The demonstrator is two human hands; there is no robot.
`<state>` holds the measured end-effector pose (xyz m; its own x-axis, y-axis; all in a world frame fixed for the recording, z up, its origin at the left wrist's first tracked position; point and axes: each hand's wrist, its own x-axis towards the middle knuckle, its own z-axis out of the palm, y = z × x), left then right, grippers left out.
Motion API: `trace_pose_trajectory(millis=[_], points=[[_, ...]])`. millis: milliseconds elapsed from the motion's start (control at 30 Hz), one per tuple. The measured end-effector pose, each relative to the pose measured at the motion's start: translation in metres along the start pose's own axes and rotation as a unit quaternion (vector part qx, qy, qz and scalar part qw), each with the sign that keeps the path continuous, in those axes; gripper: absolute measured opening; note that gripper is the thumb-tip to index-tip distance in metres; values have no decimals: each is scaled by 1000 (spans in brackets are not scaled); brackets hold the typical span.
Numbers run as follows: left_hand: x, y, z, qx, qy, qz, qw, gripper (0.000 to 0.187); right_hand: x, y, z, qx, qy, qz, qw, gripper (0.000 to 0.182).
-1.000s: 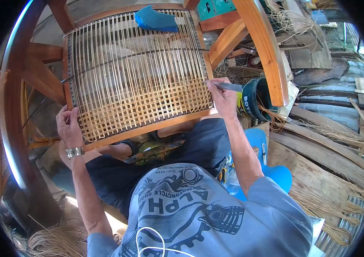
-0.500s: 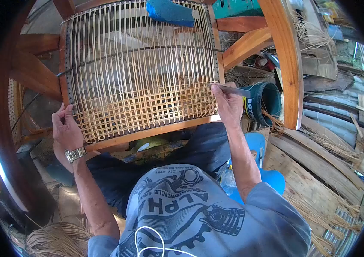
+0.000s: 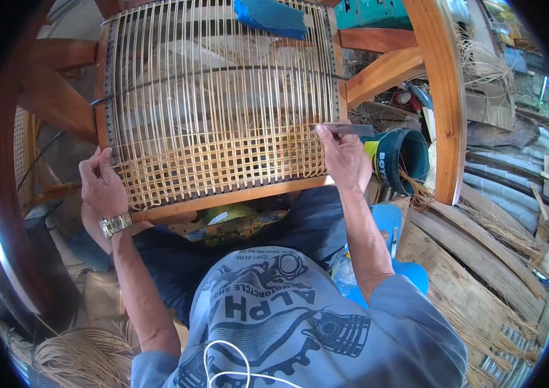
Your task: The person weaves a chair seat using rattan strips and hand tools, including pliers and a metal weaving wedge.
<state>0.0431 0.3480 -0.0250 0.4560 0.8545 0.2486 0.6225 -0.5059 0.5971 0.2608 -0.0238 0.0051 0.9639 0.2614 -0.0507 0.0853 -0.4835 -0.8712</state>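
A wooden chair frame (image 3: pixel 223 196) lies before me, strung with rows of long cane strands (image 3: pixel 190 97). Across its near part runs an open square cane weave (image 3: pixel 223 165). My left hand (image 3: pixel 104 184), with a metal watch (image 3: pixel 116 224) on the wrist, is at the weave's left edge. Its thumb and forefinger are pinched together; what lies between them is too small to make out. At the right edge, my right hand (image 3: pixel 345 158) grips a flat metal blade (image 3: pixel 352 129), its tip pointing left over the top row of the weave.
A blue piece of foam (image 3: pixel 271 18) rests on the far strands. A dark rod (image 3: pixel 223 69) crosses the strands. To the right stand a green bucket (image 3: pixel 407 161) and a thick chair leg (image 3: pixel 439 97). Coiled cane (image 3: pixel 84 355) lies at lower left, wooden boards (image 3: pixel 462 258) at right.
The chair and weave have shifted slightly right in view. Both hands keep nearly the same places at the weave's edges, and the blade now lies a little flatter.
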Motion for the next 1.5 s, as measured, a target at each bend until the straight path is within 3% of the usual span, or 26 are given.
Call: trace_pose_trajectory(millis=[100, 200, 267, 367, 500, 567, 667, 833, 933, 1000, 1033, 1100, 1133, 1200, 1267, 1333, 1367, 1400, 1467, 1500], points=[[0, 5, -3, 19, 2, 1, 1000, 23, -4, -8, -3, 31, -13, 33, 999, 17], [-1, 2, 1, -35, 20, 14, 999, 22, -6, -11, -3, 31, 3, 16, 999, 11], [-1, -1, 2, -50, 21, 8, 999, 22, -7, 3, 3, 138, -20, -34, 990, 12], [-1, -2, 3, -61, 26, 8, 998, 22, -2, 14, 12, 81, -33, -28, 996, 12], [-1, -4, 1, -31, 20, 0, 999, 25, 2, 11, 16, 110, -25, -32, 993, 13], [-1, -6, 3, -41, 26, 9, 999, 25, 1, 7, 19, 39, -19, -33, 999, 12], [-1, -3, 1, -52, 27, 14, 998, 24, -2, 7, 16, 97, -24, -7, 995, 12], [-4, 10, -14, -91, 3, -3, 996, 20, 4, -10, -35, 86, 40, -17, 995, 12], [-4, 9, -38, -157, -54, 15, 986, 17, 11, 6, -79, 64, 125, 32, 990, 13], [10, -21, -50, -339, -188, -21, 922, 12, 12, 8, -86, 54, 121, 26, 991, 13], [17, -19, -59, -342, -189, -16, 920, 12, 12, 6, -82, 57, 83, 32, 994, 12], [31, -13, -78, -274, -343, -60, 897, 14, 13, 10, -71, 52, 27, 27, 998, 13], [35, -10, -81, -275, -343, -58, 896, 14, 13, 6, -65, 62, 7, 24, 998, 12], [42, -8, -85, -44, -380, -97, 919, 17, 16, 17, -56, 75, -3, 31, 997, 12], [32, -15, -73, -23, -352, -91, 931, 21, 17, 25, -51, 75, 1, 45, 996, 13], [20, -23, -56, -51, -150, 86, 984, 23, 19, 26, -48, 73, 4, 61, 995, 14], [16, -20, -50, -69, -114, 91, 987, 24, 21, 26, -47, 65, -9, 58, 996, 15], [12, -19, -40, -69, -115, 90, 987, 24, 23, 25, -47, 57, -23, 54, 997, 16], [2, -21, -21, -204, -62, -3, 977, 24, 25, 29, -43, 29, -21, 34, 999, 19], [-3, 3, -25, -116, -36, -53, 991, 27, 25, 33, -42, 33, -13, 28, 999, 20]])
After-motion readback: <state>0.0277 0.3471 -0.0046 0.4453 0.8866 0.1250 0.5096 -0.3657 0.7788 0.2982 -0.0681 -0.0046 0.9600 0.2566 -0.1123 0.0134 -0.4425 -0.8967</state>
